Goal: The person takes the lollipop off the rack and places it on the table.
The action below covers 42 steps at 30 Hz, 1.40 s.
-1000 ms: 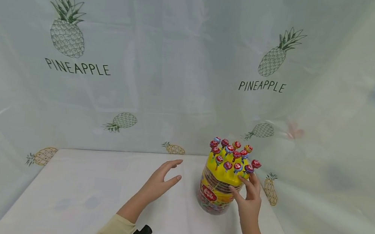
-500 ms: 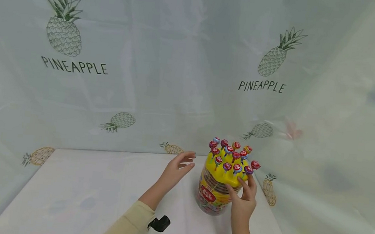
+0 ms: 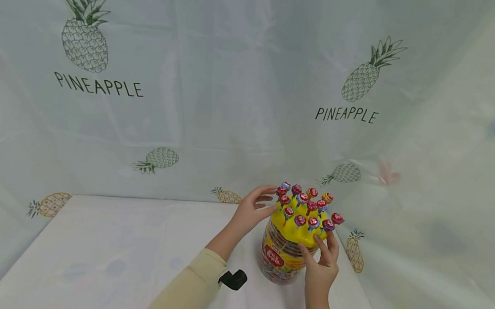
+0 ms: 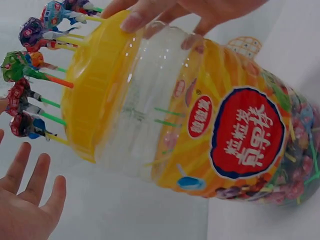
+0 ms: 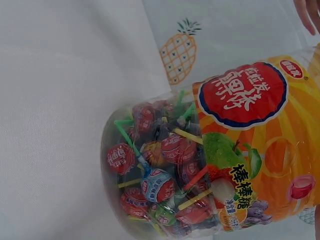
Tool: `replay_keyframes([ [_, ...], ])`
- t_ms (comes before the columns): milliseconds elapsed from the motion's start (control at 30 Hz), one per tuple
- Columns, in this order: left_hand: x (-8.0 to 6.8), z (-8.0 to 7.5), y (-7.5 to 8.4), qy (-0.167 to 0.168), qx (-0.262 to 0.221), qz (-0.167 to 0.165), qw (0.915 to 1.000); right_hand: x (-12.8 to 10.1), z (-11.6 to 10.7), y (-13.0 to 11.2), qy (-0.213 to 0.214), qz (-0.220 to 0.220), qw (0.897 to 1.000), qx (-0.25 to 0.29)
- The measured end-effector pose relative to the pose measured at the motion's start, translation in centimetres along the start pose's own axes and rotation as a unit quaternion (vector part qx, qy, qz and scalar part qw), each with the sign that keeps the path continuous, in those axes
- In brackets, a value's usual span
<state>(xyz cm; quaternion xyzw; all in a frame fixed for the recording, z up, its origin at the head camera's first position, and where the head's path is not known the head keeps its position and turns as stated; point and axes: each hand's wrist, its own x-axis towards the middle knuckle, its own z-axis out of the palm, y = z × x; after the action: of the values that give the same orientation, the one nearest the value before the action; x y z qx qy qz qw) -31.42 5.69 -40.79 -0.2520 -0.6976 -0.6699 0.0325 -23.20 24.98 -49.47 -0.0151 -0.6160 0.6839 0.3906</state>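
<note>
A clear plastic lollipop jar (image 3: pixel 280 257) with a yellow label stands upright on the table. Its yellow lid (image 4: pixel 102 85) holds several upright lollipops (image 3: pixel 300 219), and more wrapped lollipops (image 5: pixel 165 185) show through the base. With thumb and fingers bent around the lid's right edge and the jar's shoulder, my right hand (image 3: pixel 323 269) grips the jar. On the other side, my left hand (image 3: pixel 250 214) is raised with fingers spread, fingertips right by the leftmost lollipops. In the left wrist view, those left fingers (image 4: pixel 35 185) hold nothing.
The jar is toward the right end of a white-covered table (image 3: pixel 130 252). Close behind it hangs a pale curtain (image 3: pixel 217 97) printed with pineapples, and another sheet (image 3: pixel 458 194) runs along the right side. Black camera mounts (image 3: pixel 234 279) sit at both wrists.
My left hand has moved right and up to the lollipops on the lid's left side. The right hand has shifted slightly left around the lid's edge. The jar stays nearly in place.
</note>
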Motion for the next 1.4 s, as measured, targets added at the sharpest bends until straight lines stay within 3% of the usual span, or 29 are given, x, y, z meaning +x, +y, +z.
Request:
replay_keyframes([
  [433,0.9,0.7,0.8,-0.052,0.04,-0.021,0.9976,0.0,-0.1,0.3,-0.007,-0.005,1.0,-0.015],
  [600,1.1,0.8,0.8,-0.053,0.038,-0.02,0.9976,0.1,-0.1,0.2,-0.013,-0.019,1.0,-0.012],
  [867,0.9,0.6,1.2,-0.011,-0.027,0.008,0.9995,0.0,-0.1,0.1,-0.006,-0.005,1.0,-0.016],
  [1033,-0.1,-0.2,0.9,0.032,-0.067,0.028,0.9969,-0.1,0.0,0.2,-0.006,-0.001,1.0,-0.019],
  [1167,-1.3,-0.8,1.1,0.05,-0.079,0.013,0.9955,0.1,-0.1,0.3,-0.009,-0.007,1.0,-0.021],
  [1300,-2.3,-1.1,-0.3,0.066,-0.08,-0.006,0.9946,0.2,-0.2,0.5,-0.008,-0.01,1.0,-0.024],
  [1400,-3.3,-1.1,-2.7,0.087,-0.086,-0.037,0.9918,0.1,-0.2,0.5,-0.007,-0.004,1.0,-0.021],
])
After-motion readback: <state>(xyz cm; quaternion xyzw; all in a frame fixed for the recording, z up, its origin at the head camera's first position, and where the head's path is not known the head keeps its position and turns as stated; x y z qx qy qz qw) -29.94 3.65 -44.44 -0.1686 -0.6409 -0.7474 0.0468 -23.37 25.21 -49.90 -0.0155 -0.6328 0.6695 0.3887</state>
